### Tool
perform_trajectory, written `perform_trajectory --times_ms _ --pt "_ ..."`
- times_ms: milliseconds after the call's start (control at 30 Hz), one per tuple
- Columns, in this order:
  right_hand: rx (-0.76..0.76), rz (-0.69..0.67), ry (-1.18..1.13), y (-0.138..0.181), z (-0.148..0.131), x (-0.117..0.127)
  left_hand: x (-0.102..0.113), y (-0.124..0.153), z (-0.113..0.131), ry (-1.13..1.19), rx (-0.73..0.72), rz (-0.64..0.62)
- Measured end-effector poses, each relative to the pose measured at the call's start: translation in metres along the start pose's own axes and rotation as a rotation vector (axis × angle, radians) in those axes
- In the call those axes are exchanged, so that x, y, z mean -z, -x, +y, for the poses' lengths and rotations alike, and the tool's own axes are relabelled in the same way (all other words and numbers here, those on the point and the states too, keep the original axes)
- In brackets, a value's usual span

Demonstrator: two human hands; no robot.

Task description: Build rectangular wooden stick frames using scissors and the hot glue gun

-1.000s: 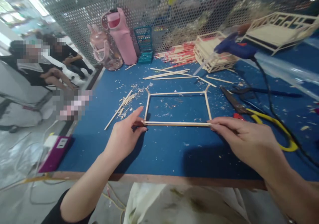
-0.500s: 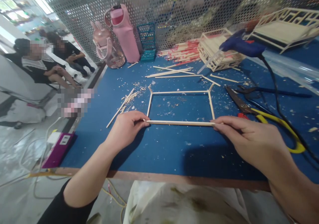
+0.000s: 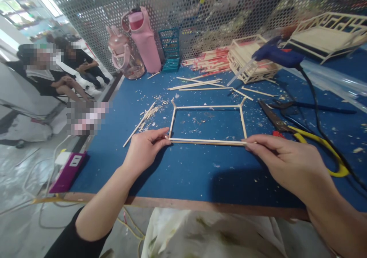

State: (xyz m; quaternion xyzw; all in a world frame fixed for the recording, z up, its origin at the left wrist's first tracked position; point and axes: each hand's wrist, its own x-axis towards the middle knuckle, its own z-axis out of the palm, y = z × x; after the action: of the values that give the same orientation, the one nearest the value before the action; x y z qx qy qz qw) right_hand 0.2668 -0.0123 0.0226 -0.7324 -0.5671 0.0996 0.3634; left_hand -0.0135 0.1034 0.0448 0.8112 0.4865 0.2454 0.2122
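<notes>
A thin wooden stick (image 3: 206,140) lies along the near side of a small rectangular frame of sticks (image 3: 208,107), close above or against its near bar. At the left corner my left hand (image 3: 145,147) holds the stick's end between thumb and fingers, the index finger slightly raised. My right hand (image 3: 286,158) pinches the other end between thumb and index finger at the right corner. Short slanted pieces stick out from the frame's two far corners. Whether the stick is fixed to the near bar, I cannot tell.
Behind the frame lie loose sticks (image 3: 197,84), red-marked sticks (image 3: 210,59) and a blue glue gun (image 3: 279,54). Yellow-handled scissors (image 3: 321,143) and pliers (image 3: 286,105) are to the right. Two bottles (image 3: 147,44) stand at the back left. Two people (image 3: 54,74) sit beyond the table.
The left index finger has lifted slightly from the thumb at the stick's end. My right hand and the frame stay almost in place.
</notes>
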Motion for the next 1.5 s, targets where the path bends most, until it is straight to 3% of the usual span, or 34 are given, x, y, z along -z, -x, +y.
perform_trajectory --times_ms 233,500,833,1367,1500 --pt "0.021 0.021 -0.021 0.0000 0.0029 -0.0013 -0.0060 0.0062 0.0049 0.114 0.001 0.024" --pt "0.037 0.028 -0.066 0.0005 0.0058 -0.0040 -0.0051 0.0078 0.0083 0.016 -0.007 0.048" --pt "-0.104 -0.063 -0.389 -0.0034 0.0024 -0.0035 -0.0046 0.0013 0.0013 -0.026 0.018 0.058" --pt "0.027 -0.012 -0.107 -0.0051 0.0001 -0.0003 -0.0037 0.0011 0.0029 -0.096 -0.041 0.073" --pt "-0.015 -0.023 -0.165 -0.0058 -0.0015 0.0000 -0.0027 0.0008 0.0031 -0.129 -0.062 0.077"
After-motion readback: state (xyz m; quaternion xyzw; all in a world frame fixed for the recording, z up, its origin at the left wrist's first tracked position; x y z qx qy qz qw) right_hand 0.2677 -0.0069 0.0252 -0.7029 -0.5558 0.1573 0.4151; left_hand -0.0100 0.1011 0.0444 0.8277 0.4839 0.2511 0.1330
